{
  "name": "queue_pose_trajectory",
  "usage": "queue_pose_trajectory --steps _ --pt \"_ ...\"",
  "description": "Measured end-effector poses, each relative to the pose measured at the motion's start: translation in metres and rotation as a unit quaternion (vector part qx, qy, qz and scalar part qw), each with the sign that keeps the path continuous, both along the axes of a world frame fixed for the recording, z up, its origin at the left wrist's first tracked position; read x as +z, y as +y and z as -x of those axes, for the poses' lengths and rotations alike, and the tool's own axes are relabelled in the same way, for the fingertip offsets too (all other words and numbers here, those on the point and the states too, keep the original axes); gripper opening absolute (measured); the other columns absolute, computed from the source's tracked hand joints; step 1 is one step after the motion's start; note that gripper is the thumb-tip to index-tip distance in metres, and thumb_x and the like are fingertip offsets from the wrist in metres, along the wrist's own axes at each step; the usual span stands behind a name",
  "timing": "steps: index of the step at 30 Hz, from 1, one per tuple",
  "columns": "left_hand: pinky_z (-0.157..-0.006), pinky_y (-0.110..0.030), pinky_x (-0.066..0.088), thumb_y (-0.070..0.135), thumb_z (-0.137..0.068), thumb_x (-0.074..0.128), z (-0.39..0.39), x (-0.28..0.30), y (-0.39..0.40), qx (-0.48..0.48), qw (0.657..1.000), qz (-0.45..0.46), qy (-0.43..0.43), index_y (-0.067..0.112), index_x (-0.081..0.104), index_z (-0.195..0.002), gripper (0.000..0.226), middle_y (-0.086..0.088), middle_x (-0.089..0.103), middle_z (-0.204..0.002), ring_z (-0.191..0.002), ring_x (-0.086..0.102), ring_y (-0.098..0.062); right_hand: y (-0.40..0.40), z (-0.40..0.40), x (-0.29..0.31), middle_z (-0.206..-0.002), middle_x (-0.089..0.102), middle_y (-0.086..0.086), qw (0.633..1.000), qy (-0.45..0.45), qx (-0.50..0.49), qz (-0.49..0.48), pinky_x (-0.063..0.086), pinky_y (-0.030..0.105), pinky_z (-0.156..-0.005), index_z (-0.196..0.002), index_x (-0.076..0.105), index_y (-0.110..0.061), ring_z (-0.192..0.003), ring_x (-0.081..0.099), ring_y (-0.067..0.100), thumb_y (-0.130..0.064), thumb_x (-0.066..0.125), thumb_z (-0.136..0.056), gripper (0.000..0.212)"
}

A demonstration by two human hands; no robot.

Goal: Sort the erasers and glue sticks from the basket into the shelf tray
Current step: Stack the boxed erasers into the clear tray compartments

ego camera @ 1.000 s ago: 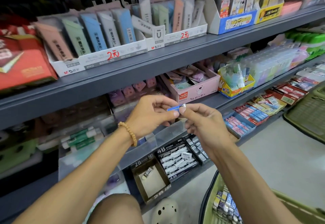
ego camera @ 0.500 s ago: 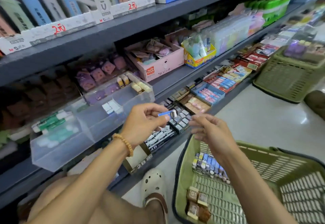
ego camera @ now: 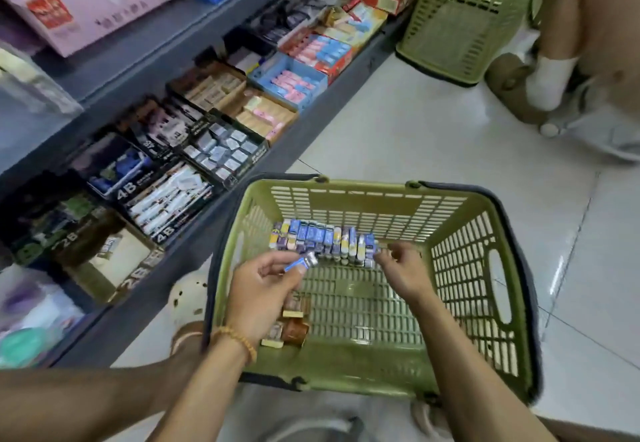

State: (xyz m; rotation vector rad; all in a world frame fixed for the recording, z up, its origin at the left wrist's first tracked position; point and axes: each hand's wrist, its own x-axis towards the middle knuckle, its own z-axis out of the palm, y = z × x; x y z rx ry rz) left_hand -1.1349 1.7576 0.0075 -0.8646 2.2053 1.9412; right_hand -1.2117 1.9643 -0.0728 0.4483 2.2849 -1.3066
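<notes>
The row of erasers [ego camera: 325, 241] stands on edge against the far wall of the green basket [ego camera: 481, 303], its long axis running left to right across your view. It lies just beyond both of your hands. Your right hand [ego camera: 401, 273] is the nearer one: its curled fingertips touch the right end of the row, though whether they have closed on a piece cannot be told. Your left hand [ego camera: 263, 294] hovers a little short of the row's left end and pinches a small blue-wrapped eraser [ego camera: 302, 262] between thumb and fingers, one end pointing right and away from you. A few brown-wrapped pieces [ego camera: 289, 323] lie on the basket floor near the left wall, partly under that left hand. The coming pick therefore probably falls to the right hand, pulling a piece up and toward you out of the row.

Against the frame half a second earlier, your view has dropped from the shelf to the basket. Both hands have come down from shelf height into the basket. The left hand keeps the same blue piece. The right hand, then open in the air above the basket rim, now reaches the row. The boxed erasers on the lower shelf [ego camera: 221, 150] lie far left.
</notes>
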Motion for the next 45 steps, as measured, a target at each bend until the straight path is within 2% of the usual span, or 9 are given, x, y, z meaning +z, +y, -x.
queue_pose_trajectory --steps 5,8,15,22,26,32,36,40,45 --pt "-0.061 -0.027 0.055 0.001 -0.077 0.076 -0.015 -0.041 0.007 0.013 0.998 0.048 -0.049 0.020 0.071 -0.080 0.020 0.005 0.073 -0.069 -0.065 0.068 -0.015 0.006 0.014 -0.039 -0.136 0.058 0.018 0.998 -0.052 0.009 -0.017 0.044 0.032 -0.095 -0.144 0.042 -0.001 -0.103 0.056 0.021 -0.024 0.063 -0.096 0.057" --pt "-0.063 -0.028 0.056 0.000 -0.077 0.076 -0.019 -0.051 0.003 0.014 0.996 0.074 -0.058 0.020 0.071 -0.081 0.021 0.005 0.073 -0.071 -0.066 0.068 -0.012 0.000 0.023 -0.063 -0.143 0.051 0.021 0.997 -0.078 -0.011 -0.002 0.040 0.032 -0.103 -0.147 0.035 0.002 -0.126 0.053 0.031 -0.035 0.064 -0.096 0.069" --pt "-0.058 -0.014 0.051 -0.002 -0.077 0.076 -0.023 -0.059 0.002 0.010 0.994 0.079 -0.072 0.020 0.071 -0.081 0.023 0.010 0.071 -0.068 -0.061 0.063 0.000 -0.032 0.040 -0.115 -0.115 0.070 0.016 0.991 -0.103 -0.025 -0.081 0.048 0.041 -0.100 -0.109 0.071 -0.012 -0.114 0.062 0.034 -0.096 0.052 -0.050 0.105" --pt "-0.060 -0.025 0.054 -0.001 -0.079 0.075 -0.023 -0.063 -0.002 0.004 0.993 0.083 -0.090 0.018 0.073 -0.085 0.020 -0.004 0.073 -0.079 -0.067 0.064 -0.018 -0.037 0.057 -0.156 -0.121 0.065 0.016 0.980 -0.155 -0.108 -0.056 0.050 0.045 -0.100 -0.112 0.069 -0.006 -0.113 0.060 0.032 -0.097 0.061 -0.012 0.135" --pt "-0.061 -0.024 0.057 0.001 -0.079 0.075 -0.022 -0.064 -0.006 -0.010 0.991 0.090 -0.103 0.021 0.073 -0.085 0.021 0.001 0.074 -0.079 -0.068 0.067 -0.019 -0.044 0.061 -0.151 -0.128 0.061 0.021 0.980 -0.152 -0.111 -0.066 0.046 0.047 -0.104 -0.122 0.061 0.000 -0.120 0.057 0.037 -0.098 0.064 -0.025 0.138" --pt "-0.071 -0.040 0.059 0.004 -0.078 0.076 -0.016 -0.064 -0.009 -0.006 0.989 0.092 -0.114 0.024 0.074 -0.085 0.021 -0.001 0.074 -0.081 -0.076 0.069 -0.029 -0.046 0.065 -0.207 -0.108 0.071 0.014 0.978 -0.158 -0.128 -0.042 0.056 0.047 -0.091 -0.103 0.071 -0.012 -0.103 0.068 0.032 -0.098 0.054 0.000 0.135" --pt "-0.073 -0.046 0.059 0.004 -0.079 0.076 -0.012 -0.064 -0.010 0.001 0.989 0.088 -0.120 0.021 0.073 -0.087 0.020 -0.005 0.074 -0.083 -0.080 0.068 -0.032 -0.053 0.060 -0.176 -0.116 0.066 0.015 0.981 -0.121 -0.148 0.042 0.057 0.044 -0.085 -0.120 0.057 -0.005 -0.105 0.066 0.034 -0.086 0.075 -0.012 0.136" --pt "-0.071 -0.042 0.060 0.006 -0.078 0.076 -0.009 -0.063 -0.014 -0.004 0.987 0.089 -0.132 0.022 0.073 -0.090 0.020 -0.001 0.074 -0.085 -0.080 0.070 -0.024 -0.061 0.054 -0.127 -0.122 0.055 0.005 0.979 -0.108 -0.155 0.073 0.049 0.046 -0.102 -0.142 0.035 -0.003 -0.114 0.057 0.029 -0.054 0.087 -0.060 0.110" --pt "-0.066 -0.037 0.060 0.006 -0.077 0.076 -0.008 -0.063 -0.017 0.006 0.987 0.081 -0.135 0.022 0.073 -0.090 0.021 0.000 0.074 -0.084 -0.078 0.070 -0.024 -0.062 0.057 -0.133 -0.106 0.067 0.007 0.982 -0.111 -0.136 0.075 0.056 0.048 -0.089 -0.117 0.052 -0.010 -0.096 0.066 0.028 -0.057 0.082 -0.044 0.091"
